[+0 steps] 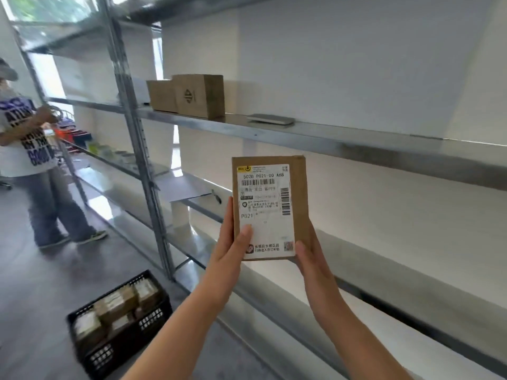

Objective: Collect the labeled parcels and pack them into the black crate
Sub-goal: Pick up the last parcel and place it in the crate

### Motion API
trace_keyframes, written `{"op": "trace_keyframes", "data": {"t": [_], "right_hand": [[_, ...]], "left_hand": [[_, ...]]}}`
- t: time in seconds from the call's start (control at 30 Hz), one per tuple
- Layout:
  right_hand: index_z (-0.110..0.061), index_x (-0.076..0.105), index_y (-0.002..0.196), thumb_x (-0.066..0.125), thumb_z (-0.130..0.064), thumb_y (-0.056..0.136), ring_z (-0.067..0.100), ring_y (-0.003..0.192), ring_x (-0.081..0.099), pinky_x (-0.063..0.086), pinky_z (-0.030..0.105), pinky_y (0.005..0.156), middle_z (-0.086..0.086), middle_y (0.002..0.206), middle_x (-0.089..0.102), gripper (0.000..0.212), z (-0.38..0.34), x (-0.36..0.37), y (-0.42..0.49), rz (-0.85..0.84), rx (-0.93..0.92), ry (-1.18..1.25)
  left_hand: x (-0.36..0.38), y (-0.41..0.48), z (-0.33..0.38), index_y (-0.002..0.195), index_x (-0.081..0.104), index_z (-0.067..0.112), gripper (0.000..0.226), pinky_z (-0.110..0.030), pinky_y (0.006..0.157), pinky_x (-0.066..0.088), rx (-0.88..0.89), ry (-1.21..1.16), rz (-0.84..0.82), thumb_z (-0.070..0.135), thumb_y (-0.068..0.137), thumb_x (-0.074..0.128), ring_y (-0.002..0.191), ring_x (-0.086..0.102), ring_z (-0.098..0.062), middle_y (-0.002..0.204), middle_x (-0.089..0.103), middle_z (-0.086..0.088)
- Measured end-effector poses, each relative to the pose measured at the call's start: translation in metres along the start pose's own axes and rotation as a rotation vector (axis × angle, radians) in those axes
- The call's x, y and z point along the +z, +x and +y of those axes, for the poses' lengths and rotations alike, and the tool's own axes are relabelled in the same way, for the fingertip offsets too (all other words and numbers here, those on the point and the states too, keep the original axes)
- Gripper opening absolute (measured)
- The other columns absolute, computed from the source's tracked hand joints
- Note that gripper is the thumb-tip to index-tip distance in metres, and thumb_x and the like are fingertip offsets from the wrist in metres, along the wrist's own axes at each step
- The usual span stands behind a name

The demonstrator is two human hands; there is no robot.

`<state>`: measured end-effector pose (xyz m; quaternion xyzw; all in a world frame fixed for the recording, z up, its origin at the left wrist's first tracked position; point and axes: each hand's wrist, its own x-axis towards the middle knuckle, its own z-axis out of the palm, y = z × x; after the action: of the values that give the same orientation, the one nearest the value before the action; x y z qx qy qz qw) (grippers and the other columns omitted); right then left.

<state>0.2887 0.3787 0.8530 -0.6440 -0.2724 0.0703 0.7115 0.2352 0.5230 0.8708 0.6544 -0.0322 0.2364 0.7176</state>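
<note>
I hold a flat brown cardboard parcel (270, 207) upright in front of the metal shelving, its white shipping label with barcodes facing me. My left hand (233, 242) grips its left edge with the thumb on the label. My right hand (308, 253) holds the lower right corner from behind, thumb on the front. The black crate (120, 335) sits on the floor at lower left, holding several labeled brown parcels.
Two brown boxes (189, 96) and a flat grey packet (270, 119) lie on the upper shelf (356, 141). A white envelope (183, 187) rests on the middle shelf. Another person (30, 149) stands at far left beside the shelving. Grey floor surrounds the crate.
</note>
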Motion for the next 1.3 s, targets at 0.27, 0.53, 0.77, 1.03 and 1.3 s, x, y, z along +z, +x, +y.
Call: {"op": "trace_keyframes", "data": {"t": [0.27,0.53,0.77,1.03,1.3], "right_hand": [[-0.066,0.039,0.122,0.047,-0.055,0.083,-0.01,0.118,0.049,0.046,0.008,0.084,-0.033,0.125,0.054,0.041,0.063,0.12,0.083,-0.245,0.025,0.071],[-0.044,0.039,0.129,0.043,-0.046,0.086,-0.005,0.115,0.054,0.045,0.005,0.079,-0.017,0.126,0.055,0.043,0.114,0.23,0.206,-0.439,0.012,0.146],[-0.047,0.04,0.131,0.046,-0.051,0.087,-0.003,0.117,0.053,0.047,0.013,0.088,-0.013,0.131,0.056,0.044,0.147,0.301,0.289,-0.618,0.033,0.152],[-0.066,0.054,0.103,0.051,-0.054,0.077,-0.007,0.103,0.06,0.048,0.009,0.079,-0.028,0.105,0.067,0.029,0.205,0.397,0.343,-0.746,0.123,0.024],[-0.043,0.064,0.103,0.062,-0.049,0.071,0.006,0.099,0.065,0.052,0.017,0.075,-0.012,0.103,0.071,0.032,0.291,0.52,0.4,-0.72,0.31,-0.042]], "left_hand": [[-0.142,0.022,-0.03,0.14,0.022,0.058,0.065,-0.032,0.109,0.036,-0.059,0.09,0.237,0.065,0.081,0.048,0.124,0.048,0.004,0.139,0.047,0.028],[-0.255,0.101,-0.045,0.148,0.019,0.04,0.05,-0.018,0.086,0.052,-0.04,0.182,0.48,0.033,0.101,0.035,0.114,0.059,-0.005,0.138,0.05,0.008],[-0.334,0.14,-0.055,0.141,0.024,0.048,0.043,-0.008,0.079,0.049,-0.045,0.25,0.593,0.039,0.1,0.033,0.109,0.057,0.008,0.129,0.052,0.022],[-0.467,0.137,-0.066,0.147,-0.003,0.043,0.107,-0.036,0.098,0.05,-0.136,0.262,0.828,0.042,0.069,0.071,0.133,0.042,-0.02,0.153,0.027,0.007],[-0.639,0.139,-0.118,0.098,0.06,0.025,0.049,-0.007,0.058,0.049,-0.44,0.372,0.854,0.053,0.061,0.074,0.077,0.068,0.005,0.086,0.073,0.011]]}}
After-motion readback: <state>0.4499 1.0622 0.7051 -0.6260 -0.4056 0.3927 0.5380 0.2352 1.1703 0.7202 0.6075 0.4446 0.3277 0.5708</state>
